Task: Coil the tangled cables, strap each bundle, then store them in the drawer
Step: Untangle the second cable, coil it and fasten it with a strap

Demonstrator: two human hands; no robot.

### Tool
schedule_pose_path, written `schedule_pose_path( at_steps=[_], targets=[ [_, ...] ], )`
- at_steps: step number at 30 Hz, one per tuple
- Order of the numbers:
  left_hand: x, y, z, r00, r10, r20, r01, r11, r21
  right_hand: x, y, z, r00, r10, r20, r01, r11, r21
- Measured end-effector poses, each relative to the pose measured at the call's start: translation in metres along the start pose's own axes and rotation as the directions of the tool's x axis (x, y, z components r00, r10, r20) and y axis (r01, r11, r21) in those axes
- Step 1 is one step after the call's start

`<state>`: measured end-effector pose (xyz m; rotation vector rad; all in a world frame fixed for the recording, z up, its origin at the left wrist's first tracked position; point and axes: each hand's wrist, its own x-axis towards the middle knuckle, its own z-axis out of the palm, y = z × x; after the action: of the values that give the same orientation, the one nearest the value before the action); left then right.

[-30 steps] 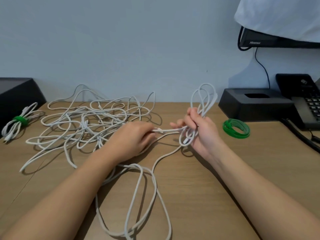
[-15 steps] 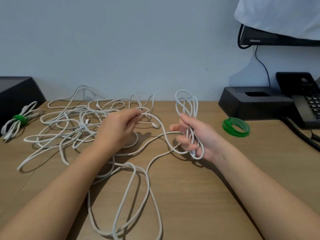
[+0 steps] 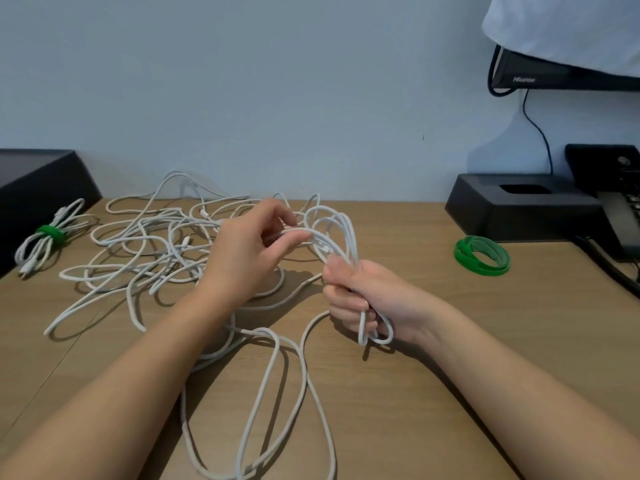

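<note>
A tangle of white cables (image 3: 145, 251) sprawls over the wooden desk (image 3: 450, 341), with long loops trailing toward me. My right hand (image 3: 360, 299) is fisted around a half-made coil of white cable (image 3: 332, 230) whose loops stand up above the fist and poke out below it. My left hand (image 3: 249, 251) pinches a strand of the same cable and holds it against the top of the coil. A finished white bundle with a green strap (image 3: 45, 237) lies at the far left. A roll of green straps (image 3: 482, 255) rests to the right.
A black box (image 3: 38, 181) stands at the left edge behind the strapped bundle. A black stand (image 3: 519, 209) and a desk phone (image 3: 620, 216) with its black cord sit at the back right. A monitor under a white cloth (image 3: 568, 29) hangs above.
My left hand swung right, carrying a strand up to the coil. My right hand dropped lower and closed into a fist around the loops.
</note>
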<state>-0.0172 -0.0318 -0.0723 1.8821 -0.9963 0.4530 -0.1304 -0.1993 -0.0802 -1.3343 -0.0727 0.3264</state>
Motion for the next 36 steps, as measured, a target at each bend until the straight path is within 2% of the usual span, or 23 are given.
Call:
schedule_pose_path(
  at_steps=[3,8,13,16,21,24,28,32,34,36],
  targets=[
    [0.001,0.005,0.000,0.997,0.021,0.076,-0.012,0.992,-0.123,-0.002,-0.001,-0.002,0.999,0.039,-0.004,-0.039,0.999,0.030],
    [0.001,0.002,0.003,0.962,0.239,0.130,-0.241,0.971,0.001,-0.003,-0.003,-0.005,0.998,0.042,0.044,-0.043,0.999,0.019],
    [0.004,-0.004,0.003,0.946,0.314,0.081,-0.319,0.946,0.063,-0.004,-0.001,-0.006,0.998,0.029,0.047,-0.033,0.996,0.085],
    [0.003,-0.003,0.004,0.948,0.309,0.073,-0.313,0.948,0.051,-0.004,0.000,-0.007,0.990,0.057,0.126,-0.077,0.984,0.164],
    [-0.001,0.001,0.005,0.976,0.204,0.077,-0.205,0.979,-0.003,-0.004,-0.001,-0.008,0.945,0.112,0.306,-0.191,0.951,0.242],
    [0.001,0.003,0.002,0.968,0.232,0.093,-0.232,0.973,-0.018,-0.004,-0.001,-0.009,0.928,0.112,0.354,-0.215,0.939,0.267],
    [0.005,0.003,0.000,0.934,0.333,0.126,-0.337,0.941,0.011,-0.003,0.000,-0.010,0.918,0.123,0.376,-0.235,0.934,0.269],
    [0.007,0.002,-0.001,0.923,0.362,0.129,-0.368,0.929,0.025,-0.004,0.000,-0.010,0.919,0.138,0.370,-0.236,0.943,0.235],
    [0.006,0.002,-0.001,0.934,0.332,0.130,-0.337,0.941,0.021,-0.003,0.000,-0.012,0.928,0.130,0.348,-0.226,0.942,0.249],
    [0.002,0.002,0.001,0.966,0.217,0.142,-0.217,0.976,-0.015,-0.002,0.000,-0.014,0.954,0.091,0.285,-0.170,0.950,0.263]
  ],
)
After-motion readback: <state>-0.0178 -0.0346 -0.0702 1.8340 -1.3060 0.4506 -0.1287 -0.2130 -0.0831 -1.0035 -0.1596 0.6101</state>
